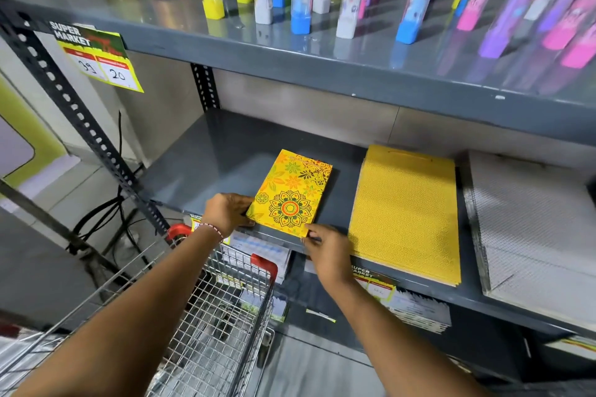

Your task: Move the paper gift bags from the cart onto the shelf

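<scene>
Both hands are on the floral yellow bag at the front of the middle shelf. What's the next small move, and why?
Probably slide the floral bag a little deeper onto the shelf and square it up. Its near edge sits right at the shelf's front lip, and it lies skewed beside the yellow bag stack. The left hand and right hand hold its near corners, and bare shelf shows behind it.

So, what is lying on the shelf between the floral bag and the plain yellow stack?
Nothing: the head view shows bare grey shelf between the floral bag and the plain yellow stack.

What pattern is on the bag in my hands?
Yellow bag with flowers and a mandala; head view.
</scene>
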{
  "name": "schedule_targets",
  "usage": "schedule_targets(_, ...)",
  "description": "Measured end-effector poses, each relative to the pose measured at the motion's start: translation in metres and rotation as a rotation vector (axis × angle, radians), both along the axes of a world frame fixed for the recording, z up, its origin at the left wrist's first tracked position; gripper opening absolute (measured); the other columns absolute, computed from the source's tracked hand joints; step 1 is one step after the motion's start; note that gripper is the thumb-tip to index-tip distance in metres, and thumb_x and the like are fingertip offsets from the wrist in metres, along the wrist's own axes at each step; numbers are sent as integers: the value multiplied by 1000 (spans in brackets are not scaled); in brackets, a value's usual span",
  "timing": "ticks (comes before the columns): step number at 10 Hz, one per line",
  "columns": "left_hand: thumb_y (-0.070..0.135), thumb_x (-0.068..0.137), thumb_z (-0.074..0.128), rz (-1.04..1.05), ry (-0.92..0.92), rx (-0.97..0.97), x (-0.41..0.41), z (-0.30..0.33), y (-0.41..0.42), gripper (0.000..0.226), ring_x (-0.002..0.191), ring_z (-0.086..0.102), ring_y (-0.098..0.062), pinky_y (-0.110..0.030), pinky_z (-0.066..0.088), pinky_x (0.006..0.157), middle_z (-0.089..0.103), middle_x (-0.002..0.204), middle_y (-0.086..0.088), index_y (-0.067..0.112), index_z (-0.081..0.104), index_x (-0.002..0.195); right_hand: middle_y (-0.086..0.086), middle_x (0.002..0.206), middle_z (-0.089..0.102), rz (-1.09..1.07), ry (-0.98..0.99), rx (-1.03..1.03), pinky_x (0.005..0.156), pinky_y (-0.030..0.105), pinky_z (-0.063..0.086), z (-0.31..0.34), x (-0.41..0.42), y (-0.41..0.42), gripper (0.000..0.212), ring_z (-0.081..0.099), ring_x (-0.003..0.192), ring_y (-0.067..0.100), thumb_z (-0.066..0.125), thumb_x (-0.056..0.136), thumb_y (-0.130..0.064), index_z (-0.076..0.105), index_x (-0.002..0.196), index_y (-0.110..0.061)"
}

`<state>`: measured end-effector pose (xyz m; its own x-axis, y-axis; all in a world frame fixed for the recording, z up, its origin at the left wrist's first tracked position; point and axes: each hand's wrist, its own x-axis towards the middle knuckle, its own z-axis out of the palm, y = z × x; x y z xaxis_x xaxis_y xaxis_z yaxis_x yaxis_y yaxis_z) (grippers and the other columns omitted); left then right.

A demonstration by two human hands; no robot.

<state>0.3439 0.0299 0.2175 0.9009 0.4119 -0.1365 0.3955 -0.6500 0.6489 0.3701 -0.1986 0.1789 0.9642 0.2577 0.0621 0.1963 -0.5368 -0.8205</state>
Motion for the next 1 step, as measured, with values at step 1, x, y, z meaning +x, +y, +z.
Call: schedule_targets(1,0,60,80,-18,-56,64,-9,2,-12,49,100,69,-25,-36,53,91,74,106,-14,11,72,107,16,105,72,8,6,-3,82,38,58,0,-9,2,38,70,89,24,68,83,-8,63,120,-9)
